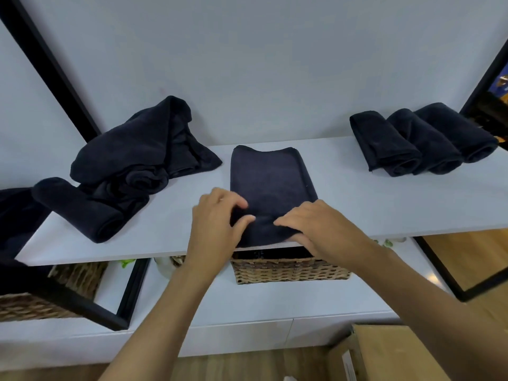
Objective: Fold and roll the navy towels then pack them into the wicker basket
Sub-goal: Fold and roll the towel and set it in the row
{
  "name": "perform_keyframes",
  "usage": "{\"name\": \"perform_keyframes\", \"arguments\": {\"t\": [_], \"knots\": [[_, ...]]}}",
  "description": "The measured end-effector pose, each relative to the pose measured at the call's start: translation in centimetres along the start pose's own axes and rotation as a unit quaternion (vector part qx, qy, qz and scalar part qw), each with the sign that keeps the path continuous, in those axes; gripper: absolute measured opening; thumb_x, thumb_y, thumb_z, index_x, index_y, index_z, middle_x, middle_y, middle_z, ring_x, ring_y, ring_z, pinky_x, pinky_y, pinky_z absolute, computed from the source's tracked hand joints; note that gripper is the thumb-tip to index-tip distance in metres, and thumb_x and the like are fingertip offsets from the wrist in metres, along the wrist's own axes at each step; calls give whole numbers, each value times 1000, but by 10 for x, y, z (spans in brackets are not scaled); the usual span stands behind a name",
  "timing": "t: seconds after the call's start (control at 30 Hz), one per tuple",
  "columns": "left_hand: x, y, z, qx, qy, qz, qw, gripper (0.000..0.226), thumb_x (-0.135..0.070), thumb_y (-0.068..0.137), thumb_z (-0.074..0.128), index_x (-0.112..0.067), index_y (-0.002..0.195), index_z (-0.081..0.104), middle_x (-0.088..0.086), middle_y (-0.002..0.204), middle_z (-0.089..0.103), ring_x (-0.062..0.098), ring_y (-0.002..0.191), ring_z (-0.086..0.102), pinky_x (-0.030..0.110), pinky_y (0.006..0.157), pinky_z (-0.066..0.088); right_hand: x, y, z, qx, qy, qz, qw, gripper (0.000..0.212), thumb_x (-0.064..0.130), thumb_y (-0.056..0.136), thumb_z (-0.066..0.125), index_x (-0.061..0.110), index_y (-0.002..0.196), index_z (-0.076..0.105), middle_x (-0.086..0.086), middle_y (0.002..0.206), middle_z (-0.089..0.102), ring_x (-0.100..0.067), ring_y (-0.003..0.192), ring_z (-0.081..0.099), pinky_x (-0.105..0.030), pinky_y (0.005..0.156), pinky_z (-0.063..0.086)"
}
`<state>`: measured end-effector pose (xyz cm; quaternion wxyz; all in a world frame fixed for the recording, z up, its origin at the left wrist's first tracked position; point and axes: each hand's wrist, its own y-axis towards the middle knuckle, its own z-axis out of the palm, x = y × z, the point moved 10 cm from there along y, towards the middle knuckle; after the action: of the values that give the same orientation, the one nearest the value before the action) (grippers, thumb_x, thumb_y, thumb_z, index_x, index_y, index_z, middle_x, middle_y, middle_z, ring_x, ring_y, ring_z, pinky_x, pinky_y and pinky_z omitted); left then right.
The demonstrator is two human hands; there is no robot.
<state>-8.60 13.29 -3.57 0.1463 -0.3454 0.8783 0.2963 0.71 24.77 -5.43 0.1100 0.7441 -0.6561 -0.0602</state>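
Far left, low: I see a second basket (33, 306) of woven wicker, partly cut off by the black frame of the rack.
Left of shelf: loose towels (143, 149), navy, heaped unfolded against the wall; part of the heap hangs over the shelf's left end.
In front of the heap: one rolled towel (90, 213), lying at a slant near the front edge and touching the pile.
Shelf: white shelf (384, 204) carries all the towels.
Left hand: left hand (214, 224) at the near end of the centre towel, thumb and fingers curled round the bunched cloth, gripping it.
Centre: folded towel (272, 177), a long navy strip running away from me, flat at the far end, its near end turned up into the start of a roll at the shelf's front edge.
Right hand: right hand (324, 229) on the same near end, fingers bent over the rolled edge, holding it down.
Below centre: wicker basket (291, 270) on the lower shelf (247, 303), directly under the hands; something dark lies inside, I cannot tell what.
Right of shelf: three rolled towels (423, 141), side by side and touching, near the wall.
Bottom right: cardboard box (398, 353) on the floor.
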Motion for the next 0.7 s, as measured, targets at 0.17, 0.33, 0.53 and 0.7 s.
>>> {"name": "perform_keyframes", "arguments": {"t": [0.17,0.33,0.53,0.7], "knots": [[-25,-6,16,94,60,170,979,22,-41,87,66,-27,103,71,-13,92,66,10,93,52,25,80,30,-31,11,1,87,237,117,961,14,26,97,56,31,111,54,11,103,66,-8,95,58,-26,84,43],[-9,16,29,219,-144,37,964,16,-24,92,66,-30,105,72,-23,94,69,-3,91,62,14,81,47,-43,15,8,158,336,157,915,11,23,99,54,31,104,58,18,101,64,2,95,60,-21,84,47],[13,38,40,213,-171,-31,961,11,-22,90,68,-32,85,66,-9,84,66,8,83,60,24,76,44,-45,26,-19,-30,78,77,993,12,30,94,60,30,102,70,10,104,66,-14,96,59,-37,85,48],[-7,27,16,33,11,105,994,24,-40,92,61,-21,91,75,-8,86,62,13,85,51,31,80,46,-35,3,1,-13,14,20,1000,41,45,81,72,23,115,68,6,114,68,-20,106,62,-32,89,36]]}}
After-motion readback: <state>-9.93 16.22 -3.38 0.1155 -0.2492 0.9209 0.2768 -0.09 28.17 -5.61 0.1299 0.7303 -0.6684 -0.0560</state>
